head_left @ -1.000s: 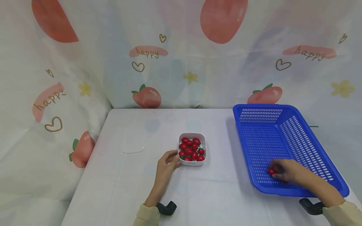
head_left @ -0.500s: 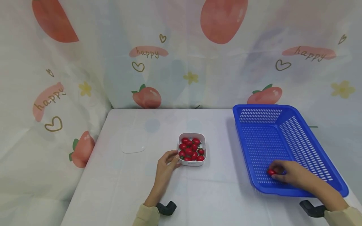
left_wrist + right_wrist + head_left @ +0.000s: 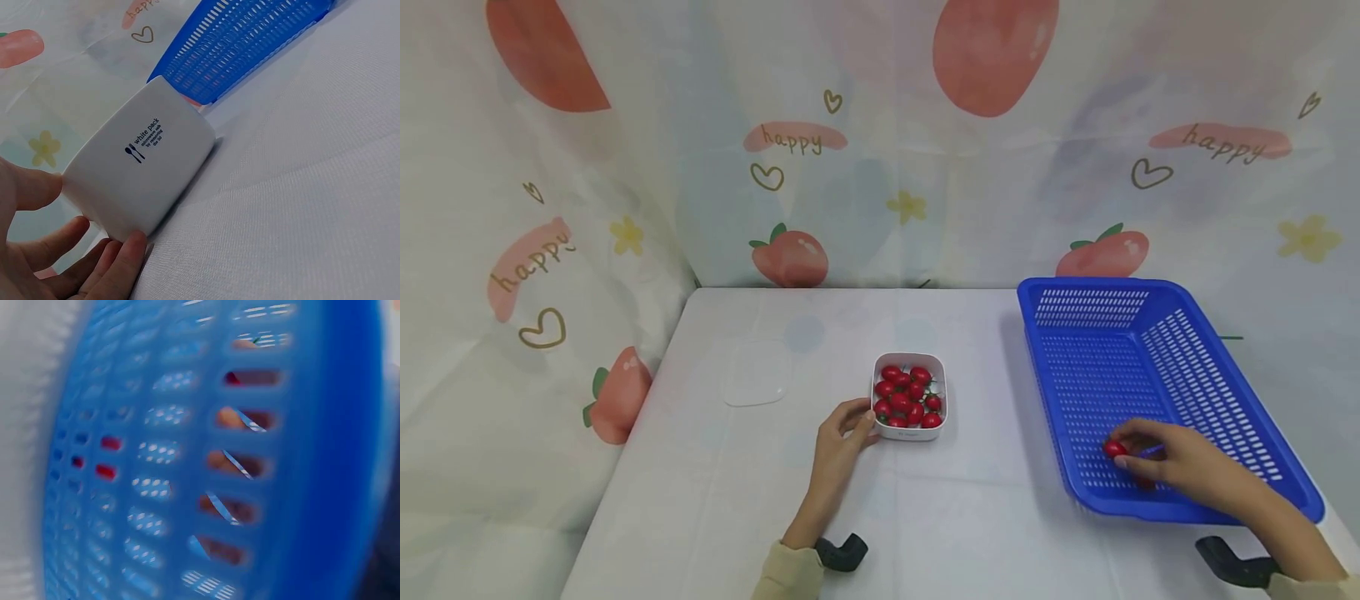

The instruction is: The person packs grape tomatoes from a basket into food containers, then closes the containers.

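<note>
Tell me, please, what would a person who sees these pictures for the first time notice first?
Probably the big blue basket on the right side of the table, where the right hand reaches inside with a small red tomato at its fingertips. Next, the white box full of red tomatoes at the middle of the table, with the left hand touching its near left corner. Behind all hangs a cloth with strawberries.
</note>
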`<control>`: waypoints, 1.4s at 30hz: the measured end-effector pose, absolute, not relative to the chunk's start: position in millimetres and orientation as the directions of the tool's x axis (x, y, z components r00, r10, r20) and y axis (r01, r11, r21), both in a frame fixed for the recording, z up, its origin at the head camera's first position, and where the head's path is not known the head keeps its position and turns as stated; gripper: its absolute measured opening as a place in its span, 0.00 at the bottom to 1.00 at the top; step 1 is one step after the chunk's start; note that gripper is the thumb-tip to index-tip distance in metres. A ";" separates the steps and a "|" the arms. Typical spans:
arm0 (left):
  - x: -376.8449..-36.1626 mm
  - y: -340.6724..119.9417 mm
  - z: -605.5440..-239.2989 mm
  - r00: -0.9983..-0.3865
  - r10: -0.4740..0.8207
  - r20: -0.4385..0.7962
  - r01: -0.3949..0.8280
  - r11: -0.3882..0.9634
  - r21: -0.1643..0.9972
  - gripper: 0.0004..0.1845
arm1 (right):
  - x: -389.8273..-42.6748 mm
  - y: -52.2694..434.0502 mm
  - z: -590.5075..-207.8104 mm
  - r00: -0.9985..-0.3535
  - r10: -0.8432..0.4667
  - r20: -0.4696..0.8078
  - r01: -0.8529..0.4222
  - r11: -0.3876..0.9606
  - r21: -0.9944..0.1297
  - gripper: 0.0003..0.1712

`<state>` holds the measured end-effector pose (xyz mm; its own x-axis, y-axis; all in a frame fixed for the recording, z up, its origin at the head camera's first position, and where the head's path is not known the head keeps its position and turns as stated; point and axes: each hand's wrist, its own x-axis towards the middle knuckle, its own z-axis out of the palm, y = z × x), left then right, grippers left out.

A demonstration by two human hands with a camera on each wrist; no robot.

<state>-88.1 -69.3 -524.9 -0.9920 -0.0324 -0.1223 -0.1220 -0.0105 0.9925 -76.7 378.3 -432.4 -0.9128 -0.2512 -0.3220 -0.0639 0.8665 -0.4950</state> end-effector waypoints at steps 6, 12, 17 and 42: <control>-89.2 -69.3 -524.9 -0.991 -0.046 -0.125 -0.125 -0.007 0.992 0.21 | -68.7 366.8 -424.9 -0.941 -0.226 -0.252 -0.061 0.846 -0.530 0.22; -87.4 -68.2 -524.3 -0.991 -0.041 -0.128 -0.128 0.002 0.992 0.21 | -63.2 347.2 -419.7 -0.966 -0.192 -0.171 -0.059 0.814 -0.578 0.23; -87.0 -67.7 -525.6 -0.991 -0.039 -0.131 -0.131 -0.001 0.991 0.22 | -62.6 329.3 -414.8 -0.977 -0.193 -0.092 -0.098 0.788 -0.607 0.22; -87.5 -67.4 -525.0 -0.991 -0.047 -0.126 -0.126 0.005 0.992 0.22 | -88.9 226.5 -400.2 -0.967 -0.236 0.099 -0.238 0.686 -0.688 0.21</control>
